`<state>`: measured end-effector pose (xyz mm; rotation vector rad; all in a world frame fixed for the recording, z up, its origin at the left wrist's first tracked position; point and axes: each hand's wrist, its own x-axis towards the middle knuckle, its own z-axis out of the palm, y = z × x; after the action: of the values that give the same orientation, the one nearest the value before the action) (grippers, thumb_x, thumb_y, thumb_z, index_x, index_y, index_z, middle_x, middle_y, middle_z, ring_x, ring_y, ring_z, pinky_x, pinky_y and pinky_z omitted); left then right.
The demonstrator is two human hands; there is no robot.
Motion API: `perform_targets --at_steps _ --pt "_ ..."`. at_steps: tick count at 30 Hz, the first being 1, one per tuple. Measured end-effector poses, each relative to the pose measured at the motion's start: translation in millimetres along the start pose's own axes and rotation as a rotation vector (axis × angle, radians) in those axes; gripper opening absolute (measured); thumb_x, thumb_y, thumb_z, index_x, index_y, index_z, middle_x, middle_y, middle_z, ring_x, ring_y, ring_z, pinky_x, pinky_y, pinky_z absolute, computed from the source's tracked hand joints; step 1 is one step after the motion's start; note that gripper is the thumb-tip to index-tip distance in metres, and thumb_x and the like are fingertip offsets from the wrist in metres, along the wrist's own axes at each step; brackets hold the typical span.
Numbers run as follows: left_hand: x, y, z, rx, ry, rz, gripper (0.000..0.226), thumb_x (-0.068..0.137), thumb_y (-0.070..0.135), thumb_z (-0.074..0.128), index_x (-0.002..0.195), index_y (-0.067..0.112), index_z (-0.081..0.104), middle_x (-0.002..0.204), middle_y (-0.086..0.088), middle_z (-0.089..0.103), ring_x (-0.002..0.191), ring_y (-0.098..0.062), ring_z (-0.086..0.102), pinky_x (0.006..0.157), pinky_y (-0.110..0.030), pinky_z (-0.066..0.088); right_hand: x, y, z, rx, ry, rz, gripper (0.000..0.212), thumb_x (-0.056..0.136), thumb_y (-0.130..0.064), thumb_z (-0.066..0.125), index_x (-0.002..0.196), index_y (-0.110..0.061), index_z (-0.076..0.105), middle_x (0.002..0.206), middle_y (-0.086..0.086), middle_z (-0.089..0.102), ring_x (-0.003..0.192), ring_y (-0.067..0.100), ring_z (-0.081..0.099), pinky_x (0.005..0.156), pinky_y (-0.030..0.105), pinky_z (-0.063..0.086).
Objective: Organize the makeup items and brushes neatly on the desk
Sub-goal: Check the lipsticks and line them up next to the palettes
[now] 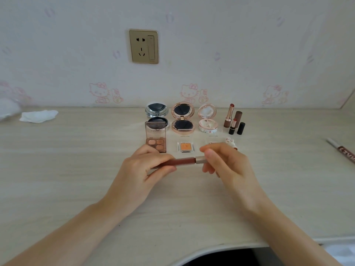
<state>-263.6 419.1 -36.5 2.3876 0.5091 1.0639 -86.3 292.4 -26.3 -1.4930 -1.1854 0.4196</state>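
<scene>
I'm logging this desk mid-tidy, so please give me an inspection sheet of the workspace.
Surface: pale wood-grain desk, curved front edge.
Job's things: three open round compacts in a back row, middle one rose-gold; two uncapped lipsticks with caps beside; open brown four-pan eyeshadow palette; small orange single-pan shadow; reddish-brown lip gloss tube, held level.
Clutter: crumpled white tissue far left; brown-and-white pen at right edge.
Grippers: left hand grips tube body; right hand pinches its cap.
Cables: nothing seen.
Surroundings: cartoon-cat wallpaper, gold wall socket.
</scene>
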Motion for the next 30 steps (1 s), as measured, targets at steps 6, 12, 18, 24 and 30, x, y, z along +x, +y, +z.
perform_targets --at_steps 6,12,18,24,30 --pt "-0.8 -1.8 0.4 -0.025 0.0 -0.012 0.021 0.082 0.036 0.066 0.099 0.028 0.073 0.089 0.016 0.059 0.087 0.0 0.059 0.077 -0.007 0.039 0.4 0.3 2.1 -0.015 -0.005 -0.021 0.019 0.093 -0.031 0.053 0.08 -0.028 0.068 0.071 -0.009 0.065 0.069 0.005 0.057 0.065 0.03 0.045" --pt "-0.6 -1.8 0.8 -0.017 0.008 0.011 0.023 0.083 0.042 0.062 0.101 0.03 0.07 0.091 0.014 0.058 0.084 -0.002 0.058 0.075 -0.007 0.039 -2.5 0.1 1.0 0.073 -0.052 -0.071 0.018 0.085 -0.019 0.054 0.096 -0.032 0.06 0.09 -0.017 0.062 0.081 0.003 0.055 0.069 0.018 0.041" --pt "-0.5 -0.7 1.4 -0.026 0.005 0.013 0.026 0.083 0.044 0.06 0.105 0.032 0.067 0.095 0.015 0.058 0.087 0.0 0.058 0.077 -0.007 0.04 -0.7 -0.1 3.1 -0.012 0.028 0.013 0.045 0.087 -0.062 0.05 0.075 -0.023 0.068 0.058 -0.003 0.065 0.056 0.005 0.054 0.058 0.017 0.042" --pt "0.0 0.3 0.5 -0.012 0.019 0.0 0.02 0.082 0.035 0.065 0.097 0.025 0.074 0.089 0.016 0.06 0.086 0.001 0.058 0.075 -0.006 0.038 -0.4 -0.5 4.6 0.073 0.047 -0.094 0.013 0.086 -0.023 0.055 0.09 -0.03 0.066 0.078 -0.013 0.067 0.075 0.007 0.063 0.065 0.024 0.046" --pt "-0.6 2.5 0.5 0.0 0.012 0.002 0.019 0.082 0.033 0.065 0.095 0.023 0.074 0.087 0.016 0.06 0.084 0.002 0.057 0.073 -0.005 0.037 -2.7 -0.6 3.6 0.092 -0.021 -0.02 0.016 0.085 -0.044 0.058 0.098 -0.035 0.058 0.083 -0.009 0.066 0.075 0.008 0.06 0.063 0.02 0.046"
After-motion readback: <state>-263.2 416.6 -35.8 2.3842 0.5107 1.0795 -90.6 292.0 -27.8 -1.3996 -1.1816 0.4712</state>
